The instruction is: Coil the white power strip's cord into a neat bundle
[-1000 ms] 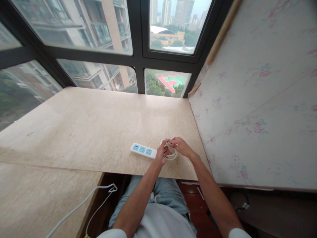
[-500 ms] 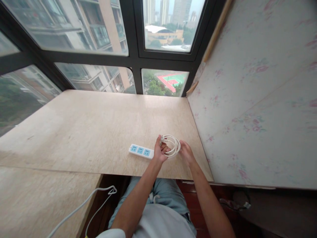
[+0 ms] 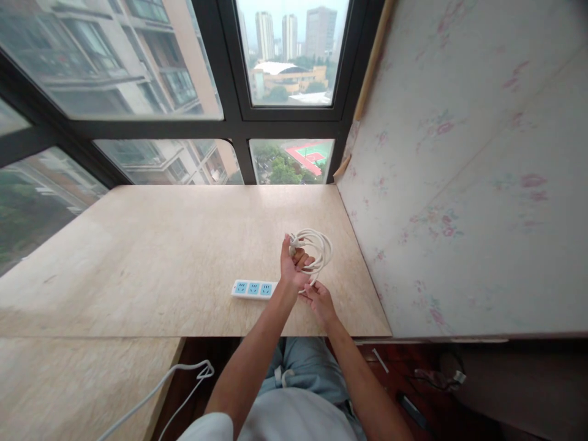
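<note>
A white power strip [image 3: 253,290] with blue socket faces lies on the stone ledge, its right end hidden behind my left forearm. My left hand [image 3: 296,263] is closed around a looped bundle of white power cord [image 3: 327,250], with the plug end near the thumb. The loops stick out to the right of the fingers, above the ledge. Just below, my right hand [image 3: 319,301] pinches the length of cord that hangs from the bundle, close to my left wrist.
The stone ledge [image 3: 160,257] runs to dark-framed windows at the back. A flowered wall [image 3: 441,184] borders it on the right. Another white cable [image 3: 184,366] hangs over the lower-left slab's edge. Dark objects lie on the floor at lower right.
My left hand has lifted the coil slightly away from me. My right hand has moved from the coil's right side to below it, closing on the cord. The view has shifted a little.
</note>
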`<action>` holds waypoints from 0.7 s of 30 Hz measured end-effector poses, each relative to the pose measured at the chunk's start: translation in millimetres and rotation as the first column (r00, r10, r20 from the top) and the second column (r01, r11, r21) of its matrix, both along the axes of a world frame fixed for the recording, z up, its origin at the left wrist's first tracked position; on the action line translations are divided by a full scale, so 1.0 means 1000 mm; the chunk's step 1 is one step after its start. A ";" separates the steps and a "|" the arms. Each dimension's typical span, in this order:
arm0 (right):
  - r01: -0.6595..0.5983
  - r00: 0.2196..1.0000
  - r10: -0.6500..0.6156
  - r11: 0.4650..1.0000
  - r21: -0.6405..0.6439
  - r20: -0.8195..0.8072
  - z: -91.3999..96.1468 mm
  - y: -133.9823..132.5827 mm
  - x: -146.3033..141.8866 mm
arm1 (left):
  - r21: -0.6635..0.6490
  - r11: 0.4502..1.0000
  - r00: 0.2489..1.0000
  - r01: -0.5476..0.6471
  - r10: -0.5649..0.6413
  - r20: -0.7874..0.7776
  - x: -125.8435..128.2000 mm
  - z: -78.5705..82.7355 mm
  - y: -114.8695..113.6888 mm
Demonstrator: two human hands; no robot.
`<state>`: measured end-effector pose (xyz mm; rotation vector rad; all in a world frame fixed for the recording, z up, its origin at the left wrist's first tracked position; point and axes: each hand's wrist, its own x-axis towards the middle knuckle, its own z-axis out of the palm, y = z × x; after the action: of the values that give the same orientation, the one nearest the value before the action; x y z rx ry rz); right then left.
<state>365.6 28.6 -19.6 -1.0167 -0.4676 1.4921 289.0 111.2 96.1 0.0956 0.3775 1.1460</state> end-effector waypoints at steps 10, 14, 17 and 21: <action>0.263 0.958 -0.266 0.964 -0.044 -0.107 0.020 0.056 0.042 | -0.090 0.957 0.960 -0.275 0.270 -0.069 -0.015 -0.048 0.009; 0.253 0.959 -0.262 0.964 -0.083 -0.112 0.012 0.077 0.043 | -0.150 0.943 0.954 -0.299 0.291 -0.068 -0.001 -0.064 0.012; 0.264 0.954 -0.274 0.960 -0.089 -0.124 0.005 0.084 0.041 | -0.222 0.925 0.952 -0.307 0.303 -0.052 0.010 -0.071 0.018; 0.250 0.956 -0.256 0.966 -0.061 -0.144 0.003 0.084 0.036 | -0.334 0.904 0.964 -0.265 0.255 -0.075 0.022 -0.079 0.027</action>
<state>401.7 112.6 -16.6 -0.9497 -0.1902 1.3403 310.7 138.1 17.1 -0.2511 0.6247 1.3270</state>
